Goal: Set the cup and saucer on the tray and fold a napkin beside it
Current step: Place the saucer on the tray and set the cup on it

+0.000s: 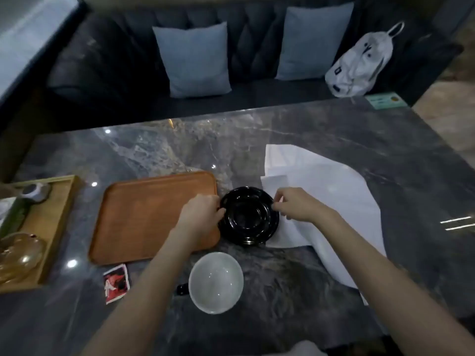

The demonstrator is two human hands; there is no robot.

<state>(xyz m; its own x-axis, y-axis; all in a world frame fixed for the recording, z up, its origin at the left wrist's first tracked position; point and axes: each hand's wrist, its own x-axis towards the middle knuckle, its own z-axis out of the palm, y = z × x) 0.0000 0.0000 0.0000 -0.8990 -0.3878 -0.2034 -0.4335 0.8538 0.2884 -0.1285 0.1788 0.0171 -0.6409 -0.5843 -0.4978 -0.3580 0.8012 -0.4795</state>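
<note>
A glossy black saucer [248, 219] sits on the grey marble table, just right of the brown wooden tray [144, 214] and partly on the white napkin [331, 201]. My left hand [200, 214] grips the saucer's left rim. At the right rim, my right hand [299, 205] pinches the edge. A pale cup [216, 278] with a dark handle stands upright on the table in front of the saucer, near my left forearm. The napkin lies spread out and rumpled to the right.
A light wooden tray [55, 227] with an amber glass teapot [18, 255] and small items stands at the left edge. A red and white packet [116, 282] lies before the brown tray. Behind the table are a dark sofa, two blue cushions and a white bag [359, 65].
</note>
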